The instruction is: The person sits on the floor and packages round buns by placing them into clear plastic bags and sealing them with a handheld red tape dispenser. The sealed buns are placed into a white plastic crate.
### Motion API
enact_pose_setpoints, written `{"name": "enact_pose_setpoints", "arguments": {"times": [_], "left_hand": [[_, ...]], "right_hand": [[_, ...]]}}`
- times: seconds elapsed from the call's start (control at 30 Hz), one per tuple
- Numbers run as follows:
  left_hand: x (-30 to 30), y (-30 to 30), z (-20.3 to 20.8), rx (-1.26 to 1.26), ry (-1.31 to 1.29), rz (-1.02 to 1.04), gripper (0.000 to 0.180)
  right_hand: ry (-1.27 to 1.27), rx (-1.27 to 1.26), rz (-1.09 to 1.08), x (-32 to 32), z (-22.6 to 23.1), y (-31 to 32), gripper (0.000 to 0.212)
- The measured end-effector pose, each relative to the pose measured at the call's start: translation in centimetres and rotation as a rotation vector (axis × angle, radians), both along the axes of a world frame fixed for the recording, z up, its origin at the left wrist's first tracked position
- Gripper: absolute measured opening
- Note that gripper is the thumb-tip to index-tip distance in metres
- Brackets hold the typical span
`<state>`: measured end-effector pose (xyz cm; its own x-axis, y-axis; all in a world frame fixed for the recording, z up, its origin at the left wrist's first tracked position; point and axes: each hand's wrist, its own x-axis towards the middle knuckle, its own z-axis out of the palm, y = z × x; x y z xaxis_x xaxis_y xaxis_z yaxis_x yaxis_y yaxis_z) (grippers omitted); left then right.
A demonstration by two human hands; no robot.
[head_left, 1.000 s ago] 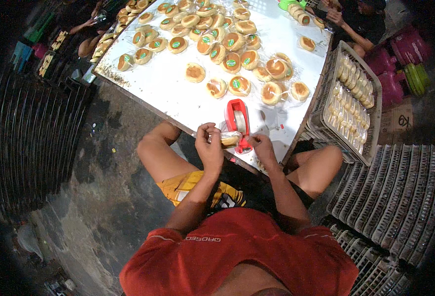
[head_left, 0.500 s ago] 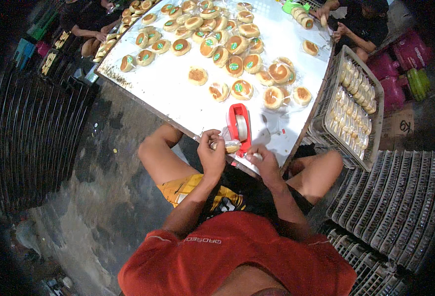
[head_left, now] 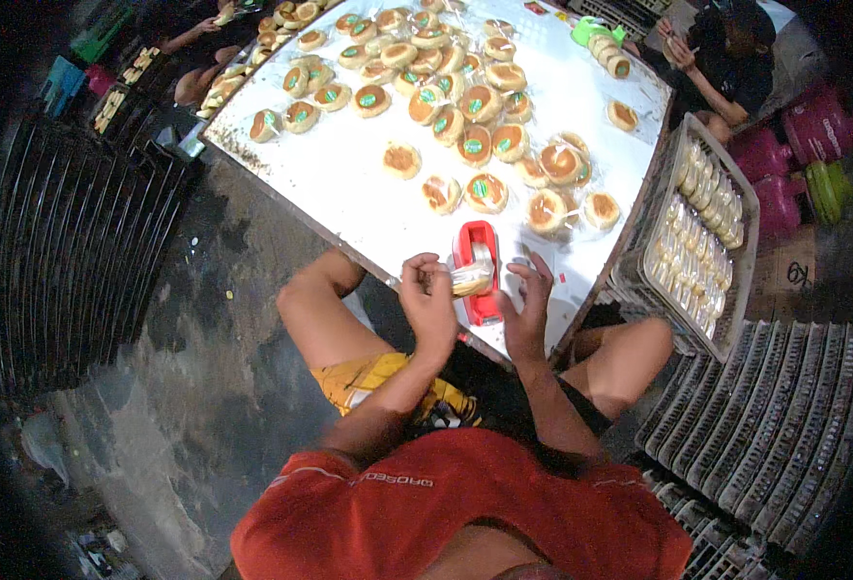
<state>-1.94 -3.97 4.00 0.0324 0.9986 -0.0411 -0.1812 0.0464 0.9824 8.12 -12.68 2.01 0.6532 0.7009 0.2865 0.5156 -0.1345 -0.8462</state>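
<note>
My left hand (head_left: 428,302) is at the table's near edge, its fingers closed on one side of a bun in clear plastic wrap (head_left: 469,282). The bun is on edge and partly blurred, in front of a red tape dispenser (head_left: 485,309), and covers part of its tape roll. To the right of the dispenser, my right hand (head_left: 530,307) has its fingers and thumb apart, with nothing visible between them. Just beyond the dispenser lie wrapped buns, one with a green label (head_left: 485,192) and one plain (head_left: 441,194).
Many more buns cover the far part of the white table (head_left: 349,198). A crate of packed buns (head_left: 630,253) stands at the right, above stacked grey crates (head_left: 765,425). Dark stacked racks (head_left: 88,261) are at the left. Co-workers sit at the far right (head_left: 731,72) and far left.
My left hand has brought the wrapped bun up in front of the tape dispenser. My right hand has opened its fingers and moved slightly right. The whole view has shifted a little.
</note>
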Motion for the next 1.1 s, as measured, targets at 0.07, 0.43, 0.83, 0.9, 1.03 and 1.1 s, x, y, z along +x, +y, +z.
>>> {"name": "enact_pose_setpoints", "arguments": {"times": [0.07,0.43,0.83,0.9,1.03,1.1], "left_hand": [[2.9,-0.8,0.0,-0.027,-0.137,-0.285,0.017],[7.3,23.1,-15.0,-0.208,1.073,-0.693,0.063],[-1.8,6.2,1.7,0.822,0.566,-0.483,0.056],[-2.6,7.0,0.1,0.176,0.202,-0.512,0.059],[-2.7,5.5,-0.8,-0.117,0.075,-0.981,0.051],[-2.4,4.5,0.3,-0.169,-0.002,-0.954,0.047]], "right_hand": [[1.031,0.445,-0.030,-0.2,-1.6,1.1,0.039],[0.056,-0.251,-0.094,6.7,-7.8,5.2,0.049],[1.227,0.143,0.306,5.3,-0.9,3.5,0.038],[0.955,0.140,0.301,4.6,1.2,3.3,0.037],[0.555,0.154,0.299,3.8,0.8,2.2,0.027],[0.617,0.298,0.256,3.7,0.4,1.5,0.020]]}}
